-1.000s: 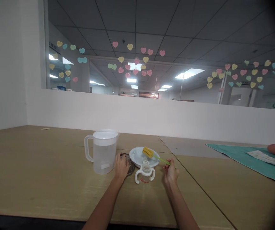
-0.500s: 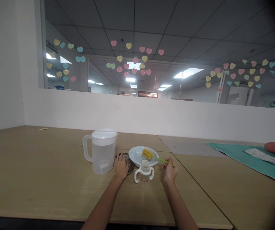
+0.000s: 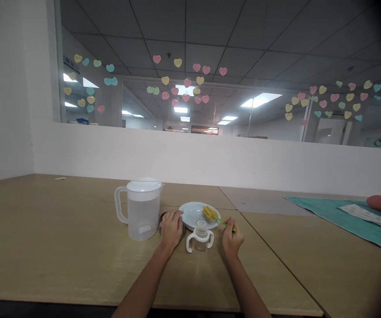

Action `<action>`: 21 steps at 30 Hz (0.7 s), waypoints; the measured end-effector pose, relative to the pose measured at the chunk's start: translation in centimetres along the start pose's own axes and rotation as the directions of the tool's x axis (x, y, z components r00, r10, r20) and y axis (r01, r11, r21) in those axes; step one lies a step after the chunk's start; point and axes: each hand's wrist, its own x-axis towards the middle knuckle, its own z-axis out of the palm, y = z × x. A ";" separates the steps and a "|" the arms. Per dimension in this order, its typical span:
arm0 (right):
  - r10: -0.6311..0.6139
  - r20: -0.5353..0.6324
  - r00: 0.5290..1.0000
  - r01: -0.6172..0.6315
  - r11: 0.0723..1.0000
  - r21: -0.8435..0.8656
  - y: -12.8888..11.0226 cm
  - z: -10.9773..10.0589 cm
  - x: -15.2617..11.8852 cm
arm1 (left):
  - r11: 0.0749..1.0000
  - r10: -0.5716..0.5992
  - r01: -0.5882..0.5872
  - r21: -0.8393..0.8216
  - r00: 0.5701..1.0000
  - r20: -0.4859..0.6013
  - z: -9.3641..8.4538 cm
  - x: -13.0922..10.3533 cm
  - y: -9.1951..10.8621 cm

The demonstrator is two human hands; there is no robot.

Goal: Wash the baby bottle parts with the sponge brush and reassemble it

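Observation:
My right hand (image 3: 232, 238) is closed around the green handle of a bottle brush. The yellow sponge head of the bottle brush (image 3: 209, 213) is over the right side of a white plate (image 3: 186, 213). My left hand (image 3: 172, 228) rests with its fingers stretched over a dark round dish, mostly hidden beneath it, and its fingertips reach the plate's left edge. Between my hands stands an uncapped clear baby bottle (image 3: 200, 242) with two white handles and red print. A small pale ring-shaped piece, partly hidden, shows at the plate's near edge.
A translucent pitcher (image 3: 144, 216) with liquid in it and a lid stands left of my left hand. On the right lies a teal cloth (image 3: 329, 217) bearing a patterned cloth and a reddish object (image 3: 380, 202). A white wall (image 3: 190, 157) runs behind the table.
My left hand has shifted a little right, toward the plate. The brush head has moved slightly right over the plate, and my right hand has turned and drawn slightly left.

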 end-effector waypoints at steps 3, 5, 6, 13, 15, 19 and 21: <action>-0.090 0.080 0.993 0.093 0.995 -0.040 0.0 0.1 -0.5 | 0.998 0.010 -0.002 -0.067 0.992 0.126 -0.3 1.1 1.5; -0.093 0.108 0.990 0.099 0.994 -0.053 0.1 0.3 -0.5 | 0.995 -0.035 0.062 -0.075 0.948 0.317 0.1 2.5 2.5; -0.086 0.117 0.989 0.093 0.994 -0.058 0.1 0.3 -0.5 | 0.993 -0.066 0.102 -0.058 0.895 0.442 0.4 3.3 2.9; -0.021 0.167 0.986 0.029 0.999 -0.045 -0.2 0.3 -0.2 | 0.982 -0.109 0.189 0.003 0.553 0.826 4.2 7.8 4.6; -0.006 0.168 0.986 0.013 0.999 -0.043 -0.2 0.3 -0.2 | 0.980 -0.109 0.199 0.011 0.487 0.867 4.8 8.3 4.6; 0.016 0.167 0.986 -0.008 0.999 -0.045 0.0 0.4 -0.1 | 0.974 -0.111 0.228 0.008 0.443 0.890 5.4 8.4 4.3; 0.013 0.172 0.985 -0.005 0.999 -0.046 0.1 0.4 -0.1 | 0.971 -0.107 0.241 -0.002 0.439 0.892 5.7 8.4 4.2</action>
